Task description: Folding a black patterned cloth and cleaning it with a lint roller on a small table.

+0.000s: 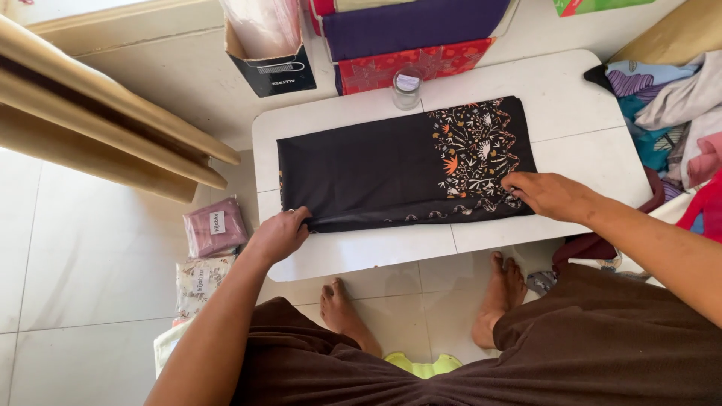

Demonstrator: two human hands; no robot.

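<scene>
A black cloth [376, 169] with an orange and white floral border at its right end lies folded into a long rectangle on a low white table [556, 98]. My left hand [280, 234] pinches the cloth's near left corner at the table's front edge. My right hand [547, 195] presses flat on the near right corner, over the patterned border. Both arms reach down from the bottom of the view.
A small glass jar [407, 88] stands at the table's far edge. Behind it are stacked purple and red fabrics [414, 45] and an open cardboard box [269, 45]. Loose clothes [677, 113] pile up at the right. Packaged cloths [214, 228] lie on the floor at the left, beside wooden boards [90, 120].
</scene>
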